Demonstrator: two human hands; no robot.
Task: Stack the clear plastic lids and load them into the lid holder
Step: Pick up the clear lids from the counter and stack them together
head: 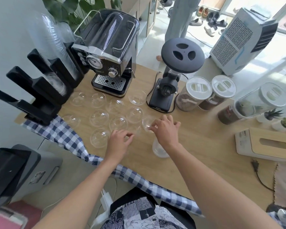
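Several clear dome lids (99,117) lie spread over the wooden table (205,146) in front of the espresso machine. My right hand (166,129) pinches the rim of one clear lid (147,123) at its fingertips. My left hand (120,140) hovers with curled fingers over another lid (135,130) near the table's front; whether it grips that lid is unclear. One more lid (159,149) lies under my right wrist. The black lid holder (40,90) with its slanted slots stands at the far left, with stacks of clear cups and lids in it.
A black espresso machine (109,53) and a coffee grinder (168,83) stand behind the lids. Three lidded jars (193,95) sit to the right, then small plants and a tissue box (269,142). A blue checked cloth (69,138) drapes the front-left edge. A person stands beyond the table.
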